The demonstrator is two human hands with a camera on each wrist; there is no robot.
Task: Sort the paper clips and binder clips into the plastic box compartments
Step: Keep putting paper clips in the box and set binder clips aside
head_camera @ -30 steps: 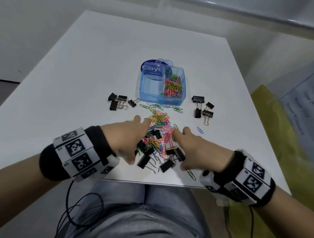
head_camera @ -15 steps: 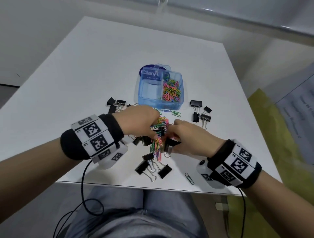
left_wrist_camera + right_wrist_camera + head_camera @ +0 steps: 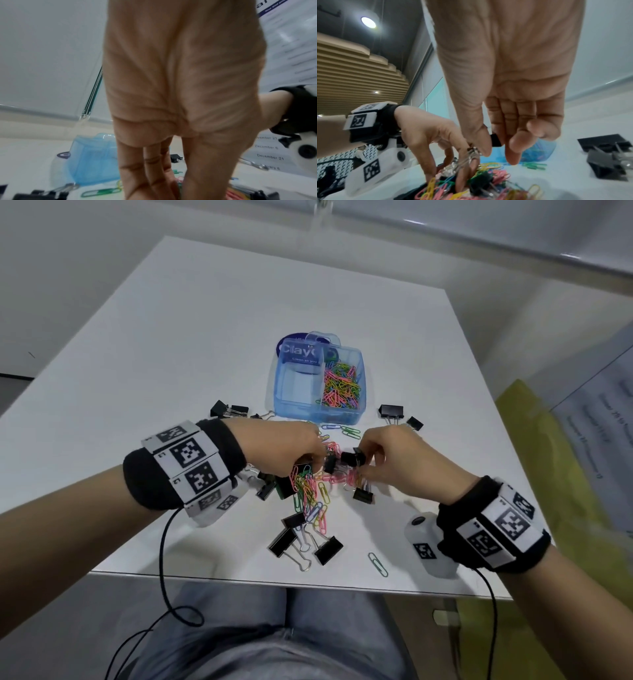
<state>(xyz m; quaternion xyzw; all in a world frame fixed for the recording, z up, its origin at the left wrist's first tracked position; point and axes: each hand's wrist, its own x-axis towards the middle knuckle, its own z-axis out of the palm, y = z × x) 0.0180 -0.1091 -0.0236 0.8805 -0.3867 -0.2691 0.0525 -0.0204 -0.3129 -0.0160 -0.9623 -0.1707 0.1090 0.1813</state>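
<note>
- Your right hand point(image 3: 394, 463) pinches a small black binder clip point(image 3: 350, 458) between thumb and fingers, held just above the mixed heap; in the right wrist view its black body point(image 3: 495, 140) shows between thumb and forefinger, with the wire handles pointing down toward the heap.
- Your left hand point(image 3: 291, 451) has its fingers down in the tangle of coloured paper clips point(image 3: 310, 491), gripping a bunch of them; a strand of pink clips seems to run across from that bunch toward the clip in your right hand.
- The relation that matters: the translucent blue plastic box point(image 3: 317, 385) lies straight ahead of both hands, past the heap, on the white surface point(image 3: 171, 354). Its right compartment point(image 3: 342, 386) already holds coloured paper clips; its left compartment point(image 3: 296, 386) looks bare, so I judge it the place for binder clips.
- That left compartment is forward and to the left of your right hand, so the carry crosses over your left hand; your left hand is the nearer one to it.
- The held clip's long axis seems to run roughly left to right, though it is partly hidden by your fingers.
- The risk, as I judge it, is dragging snagged paper clips along with it.
- More black binder clips lie on the surface near the front edge point(image 3: 284, 539), right of the box point(image 3: 392, 409) and left of it point(image 3: 227, 409).
</note>
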